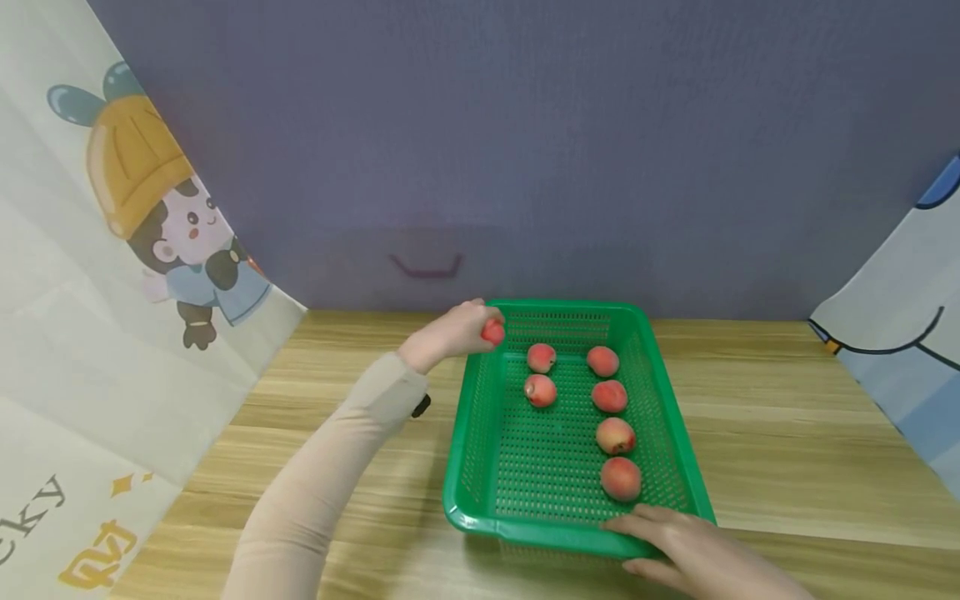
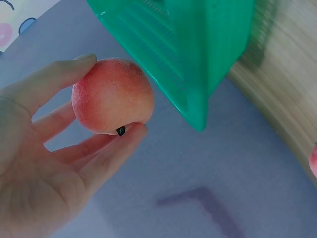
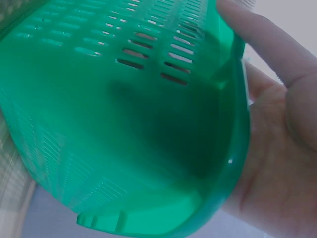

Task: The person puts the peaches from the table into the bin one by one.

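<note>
My left hand point(image 1: 459, 329) pinches a red-and-yellow peach point(image 2: 113, 96) between thumb and fingers, above the far left corner of a green plastic basket point(image 1: 465, 467). A small black stem end shows on the peach in the left wrist view. Inside the basket lie more peaches: a left pair, with one peach point(image 1: 541, 390) in front of the other, and a line of several along the right side, the nearest peach point(image 1: 621, 479) close to the front wall. At the front right corner, my right hand point(image 1: 686, 546) grips the basket rim point(image 3: 240, 134), fingers over the edge and thumb outside.
The basket stands on a wood-grain table point(image 1: 750, 433) against a grey-blue panel point(image 1: 525, 167). Cartoon-printed white sheets point(image 1: 67, 350) flank both sides. At the left wrist view's right edge, part of another peach point(image 2: 313, 161) shows on the wood.
</note>
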Tool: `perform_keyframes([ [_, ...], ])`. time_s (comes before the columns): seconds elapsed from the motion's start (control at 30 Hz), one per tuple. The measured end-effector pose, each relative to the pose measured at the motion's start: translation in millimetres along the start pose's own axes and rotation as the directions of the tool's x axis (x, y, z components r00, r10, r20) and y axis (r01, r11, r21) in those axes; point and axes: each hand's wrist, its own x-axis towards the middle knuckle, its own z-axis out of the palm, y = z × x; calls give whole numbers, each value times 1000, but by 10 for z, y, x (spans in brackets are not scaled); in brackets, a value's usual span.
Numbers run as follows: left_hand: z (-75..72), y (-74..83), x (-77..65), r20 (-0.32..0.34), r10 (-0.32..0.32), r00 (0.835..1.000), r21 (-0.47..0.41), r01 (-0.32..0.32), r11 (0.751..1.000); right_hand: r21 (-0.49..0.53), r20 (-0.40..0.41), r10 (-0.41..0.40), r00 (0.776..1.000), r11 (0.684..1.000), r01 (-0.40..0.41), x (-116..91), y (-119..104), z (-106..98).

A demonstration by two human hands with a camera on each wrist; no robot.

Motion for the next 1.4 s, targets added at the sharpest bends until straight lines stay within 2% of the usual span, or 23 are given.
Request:
perform_keyframes([
  [0.47, 50, 239, 115, 0, 84, 996, -9, -84, 996, -2, 3, -3, 1000, 1000, 3, 2, 24, 7],
  [0.63, 61, 320, 137, 23, 70, 997, -37, -69, 997, -7, -6, -14, 1000, 1000, 14, 0, 28, 11],
  [0.73, 76, 367, 148, 54, 63, 997, -60, -59, 996, -12, -17, -27, 999, 1000, 26, -2, 31, 15],
  [0.87, 112, 422, 184, 96, 91, 991, -76, -84, 994, -16, -19, -27, 999, 1000, 26, -1, 32, 19],
  [1.0, 143, 481, 222, 134, 112, 985, -67, -103, 992, -21, -19, -23, 1000, 1000, 22, 2, 26, 18],
  [1.13, 183, 537, 198, 179, 116, 977, -65, -106, 992, -15, -22, -12, 1000, 1000, 12, 2, -47, 56],
  [1.4, 284, 609, 119, 274, 88, 958, -149, -48, 988, -20, -37, 1, 999, 1000, -2, -2, -187, 133],
])
